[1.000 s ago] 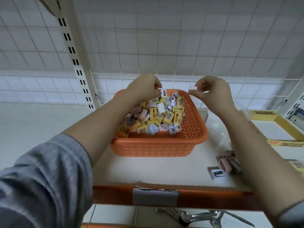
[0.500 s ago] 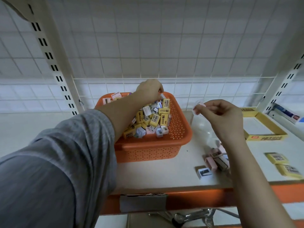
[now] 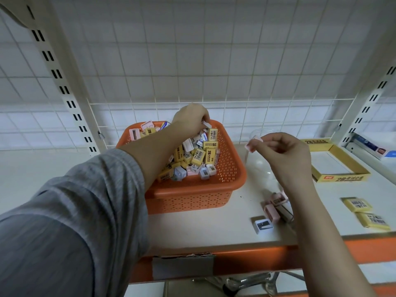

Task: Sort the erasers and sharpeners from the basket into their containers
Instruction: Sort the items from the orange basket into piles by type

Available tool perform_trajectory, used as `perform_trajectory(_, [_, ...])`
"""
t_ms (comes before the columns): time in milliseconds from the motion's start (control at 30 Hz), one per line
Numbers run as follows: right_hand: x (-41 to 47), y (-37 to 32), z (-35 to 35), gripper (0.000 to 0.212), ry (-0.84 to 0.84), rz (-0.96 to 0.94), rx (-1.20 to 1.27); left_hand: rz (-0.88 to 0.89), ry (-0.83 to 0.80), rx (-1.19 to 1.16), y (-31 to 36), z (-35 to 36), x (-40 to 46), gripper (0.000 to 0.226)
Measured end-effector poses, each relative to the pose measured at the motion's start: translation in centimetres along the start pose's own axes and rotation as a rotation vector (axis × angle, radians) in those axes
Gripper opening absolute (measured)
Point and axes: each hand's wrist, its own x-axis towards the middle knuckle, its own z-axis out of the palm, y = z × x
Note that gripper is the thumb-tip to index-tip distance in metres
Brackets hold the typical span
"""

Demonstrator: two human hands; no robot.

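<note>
Orange basket (image 3: 192, 196) sitting on the shelf (image 3: 225, 228), piled with small yellow erasers (image 3: 211, 156) and sharpeners (image 3: 204, 173). Light, hard little blocks, likely easy to pinch by the flat sides. Left hand (image 3: 191, 121) digging at the far rim, pinching a small white piece. Right hand (image 3: 282, 151) pinching a pink sharpener (image 3: 252, 143) over the clear cup (image 3: 260, 146). Compared with half a second ago, right hand sitting nearer that cup

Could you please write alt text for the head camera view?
A person's left hand picks in an orange basket of erasers and sharpeners, while the right hand pinches a small pink sharpener above a clear container on a white shelf.
</note>
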Motion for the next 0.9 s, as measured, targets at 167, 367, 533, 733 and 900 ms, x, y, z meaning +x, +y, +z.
perform_trajectory(167, [-0.2, -0.4, 0.1, 0.015, -0.021, -0.009, 0.070, -0.012, 0.032, -0.130, -0.4, -1.6, -0.8, 0.023])
perform_trajectory(367, [-1.0, -0.7, 0.8, 0.006, -0.014, -0.070, 0.119, -0.072, 0.091, -0.273, -0.7, -3.8, -3.3, 0.020])
perform_trajectory(533, [-2.1, -0.8, 0.4, 0.003, 0.022, -0.082, 0.079, -0.055, 0.119, -0.361, 0.4, -5.5, -6.1, 0.022])
perform_trajectory(733, [-3.6, -0.2, -1.6, 0.008, 0.122, -0.048, 0.044, -0.051, 0.182, -0.612, 3.3, -6.0, -10.0, 0.018])
perform_trajectory(900, [-4.0, 0.8, -4.5, 0.010, 0.108, -0.050, 0.003, -0.055, 0.178, -0.748, 6.7, -4.5, -13.3, 0.018])
